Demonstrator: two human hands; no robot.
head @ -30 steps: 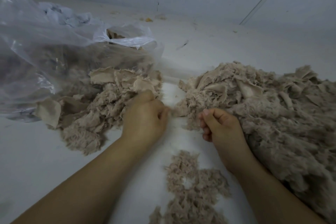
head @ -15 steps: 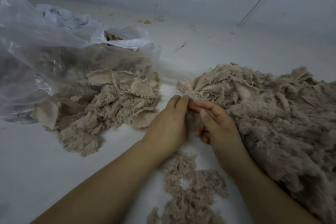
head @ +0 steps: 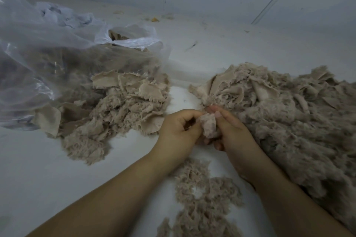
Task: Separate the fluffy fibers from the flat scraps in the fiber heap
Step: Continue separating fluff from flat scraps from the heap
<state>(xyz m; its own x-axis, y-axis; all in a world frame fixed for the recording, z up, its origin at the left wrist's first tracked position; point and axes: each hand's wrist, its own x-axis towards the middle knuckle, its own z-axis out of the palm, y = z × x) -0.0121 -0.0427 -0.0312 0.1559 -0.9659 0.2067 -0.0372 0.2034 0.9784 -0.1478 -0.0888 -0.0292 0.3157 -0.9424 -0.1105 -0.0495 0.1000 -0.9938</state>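
Both hands meet at the near-left edge of the big heap of beige-grey fluffy fibres and flat fabric scraps, which spreads across the right side of the pale white bench. The left hand has its fingers curled in against the thumb, pinching one side of a small beige tuft of fibre; the right hand grips the other side of the same tuft, thumb on top and fingers wrapped beneath. The step in hand looks like pulling one piece apart, fluff from backing. To the left lies a smaller pile of flat beige scraps mixed with fuzz, half spilling from a crumpled clear plastic bag, and close to the person sits a thin scatter of loose shredded fluff. Next, I judge, the hands must draw apart gently until the fluff comes free, then send each part to its own pile; most of the heap appears unsorted.
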